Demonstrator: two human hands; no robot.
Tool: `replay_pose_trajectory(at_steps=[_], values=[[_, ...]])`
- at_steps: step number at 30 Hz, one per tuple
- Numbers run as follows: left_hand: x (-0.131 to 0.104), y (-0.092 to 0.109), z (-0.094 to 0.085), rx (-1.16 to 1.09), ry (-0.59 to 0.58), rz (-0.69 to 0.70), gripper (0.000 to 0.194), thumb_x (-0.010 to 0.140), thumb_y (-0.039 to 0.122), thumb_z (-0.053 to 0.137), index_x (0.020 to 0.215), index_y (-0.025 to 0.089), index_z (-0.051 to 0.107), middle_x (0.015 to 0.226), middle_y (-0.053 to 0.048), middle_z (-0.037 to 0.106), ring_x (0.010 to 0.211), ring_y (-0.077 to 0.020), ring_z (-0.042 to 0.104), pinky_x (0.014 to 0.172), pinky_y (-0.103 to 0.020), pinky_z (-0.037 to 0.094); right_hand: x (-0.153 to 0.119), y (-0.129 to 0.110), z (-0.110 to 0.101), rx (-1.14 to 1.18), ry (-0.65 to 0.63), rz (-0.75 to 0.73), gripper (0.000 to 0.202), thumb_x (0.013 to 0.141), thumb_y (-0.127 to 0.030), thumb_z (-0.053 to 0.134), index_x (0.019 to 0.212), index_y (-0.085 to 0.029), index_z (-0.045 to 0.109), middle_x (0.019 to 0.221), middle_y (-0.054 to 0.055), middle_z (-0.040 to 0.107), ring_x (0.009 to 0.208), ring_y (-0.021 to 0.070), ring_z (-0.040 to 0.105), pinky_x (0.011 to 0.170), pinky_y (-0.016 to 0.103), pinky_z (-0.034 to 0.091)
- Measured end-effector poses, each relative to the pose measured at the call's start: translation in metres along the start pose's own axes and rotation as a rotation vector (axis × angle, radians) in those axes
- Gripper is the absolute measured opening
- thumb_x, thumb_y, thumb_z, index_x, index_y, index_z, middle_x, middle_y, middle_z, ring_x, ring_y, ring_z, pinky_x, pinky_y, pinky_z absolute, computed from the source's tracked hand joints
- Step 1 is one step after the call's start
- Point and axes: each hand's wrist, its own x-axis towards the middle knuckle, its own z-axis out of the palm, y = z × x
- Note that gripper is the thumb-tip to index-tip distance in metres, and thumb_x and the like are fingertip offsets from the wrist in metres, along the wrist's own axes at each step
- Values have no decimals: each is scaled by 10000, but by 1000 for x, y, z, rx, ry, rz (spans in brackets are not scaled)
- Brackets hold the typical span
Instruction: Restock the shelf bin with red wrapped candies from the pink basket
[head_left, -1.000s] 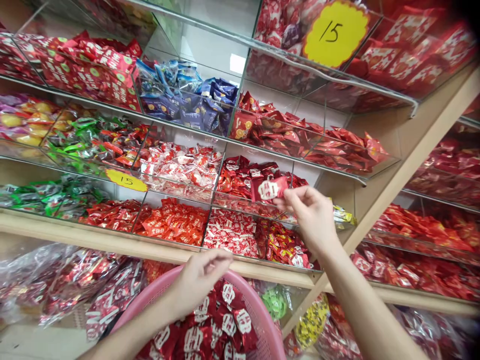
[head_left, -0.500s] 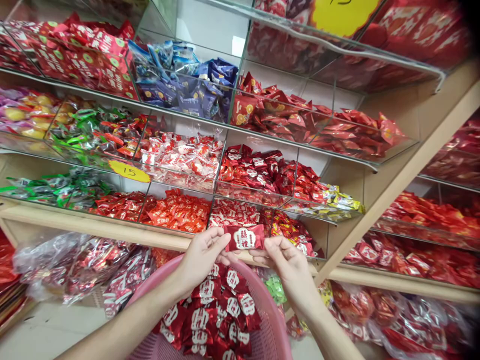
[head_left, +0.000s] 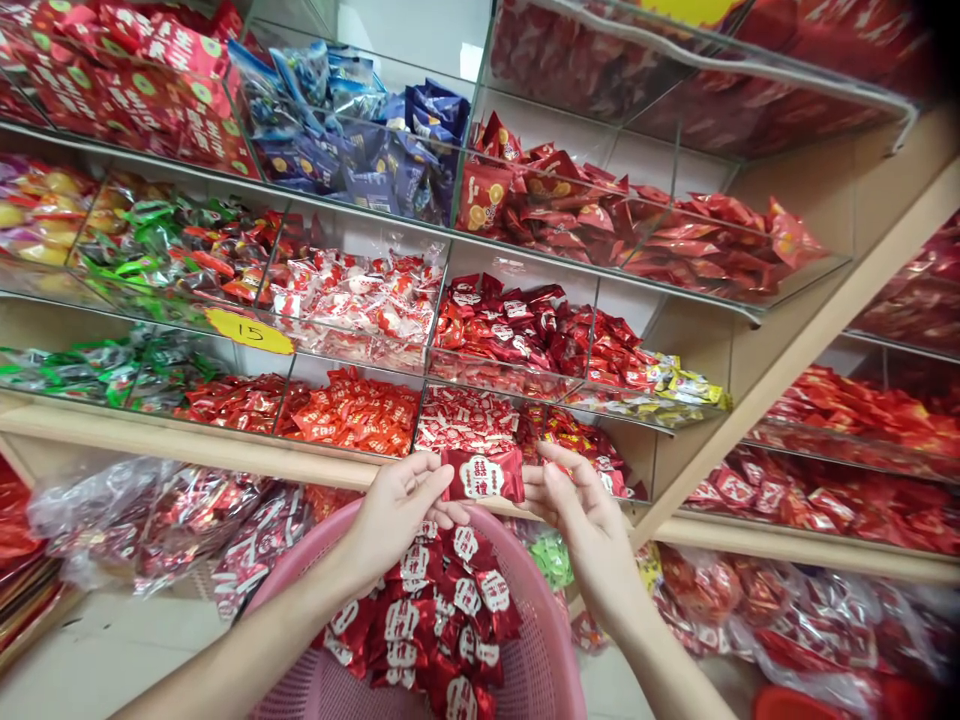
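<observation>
A dark red wrapped candy (head_left: 484, 476) with a white label is held level above a pink basket (head_left: 544, 600). My left hand (head_left: 411, 505) pinches the candy's left end between thumb and fingers. At its right end, my right hand (head_left: 574, 505) has its thumb and fingers apart, with the fingertips beside or just behind the wrapper edge. Many matching red packets (head_left: 427, 625) lie heaped in the basket below both hands.
Shelves with clear dividers hold orange-red candies (head_left: 356, 412), blue packets (head_left: 375, 150) and red packets (head_left: 570, 200). A yellow price tag (head_left: 249, 330) hangs at left. Plastic bags (head_left: 165, 520) lie under the wooden shelf edge (head_left: 322, 455).
My right hand's thumb has come off the candy's right end and its fingers have spread. The candy has shifted slightly left, still in my left hand. The view has moved a little.
</observation>
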Motion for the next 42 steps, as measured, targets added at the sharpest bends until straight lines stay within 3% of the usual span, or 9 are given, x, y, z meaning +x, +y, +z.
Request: replay_pose_trajectory(at_steps=[8, 12, 19, 25, 31, 38, 42], values=[[-3, -21, 4, 156, -17, -4, 233, 834, 387, 508, 767, 164, 494, 673, 33, 555, 623, -127, 662, 522, -195, 462, 4, 20, -5, 24, -67, 53, 523, 675, -326, 728, 1109, -239, 450, 833, -11, 633, 731, 127, 584, 698, 272, 460], [-9, -29, 9, 162, -65, -30, 226, 839, 382, 495, 797, 160, 511, 749, 9, 580, 632, -128, 662, 531, -205, 468, 0, 34, -9, 20, -69, 94, 514, 672, -325, 732, 1104, -217, 476, 729, -38, 607, 653, 113, 553, 635, 251, 439], [-14, -35, 8, 85, -47, -175, 237, 807, 398, 537, 758, 177, 466, 665, 47, 537, 636, -129, 664, 550, -200, 468, -6, 43, -19, 76, 22, 121, 468, 700, -359, 706, 1089, -207, 494, 664, -36, 610, 605, 116, 558, 579, 243, 444], [-12, -39, 10, 108, -59, -173, 247, 792, 409, 548, 744, 181, 464, 642, 50, 546, 619, -127, 661, 536, -199, 461, -13, 46, -16, 69, -59, 205, 651, 636, -353, 750, 1188, -226, 429, 715, -37, 623, 626, 128, 586, 615, 275, 485], [-19, -46, 1, 167, -67, -242, 235, 781, 404, 548, 729, 188, 470, 615, 51, 567, 615, -134, 666, 531, -205, 452, -17, 61, -32, 3, -4, 183, 646, 634, -346, 750, 1176, -189, 434, 615, -53, 602, 555, 117, 549, 541, 245, 444], [-47, -93, 3, 256, -268, -527, 340, 737, 482, 553, 652, 190, 403, 518, 70, 523, 500, -139, 642, 404, -185, 356, -29, 73, -56, -17, 83, 194, 594, 654, -381, 733, 1161, -207, 476, 626, -52, 598, 574, 124, 563, 563, 249, 434], [-60, -118, 11, 255, -295, -685, 403, 692, 539, 589, 661, 195, 381, 506, 58, 553, 483, -151, 641, 411, -201, 371, -34, 75, -59, -7, 71, 204, 591, 670, -390, 721, 1169, -203, 466, 661, -34, 616, 583, 130, 570, 577, 260, 446]])
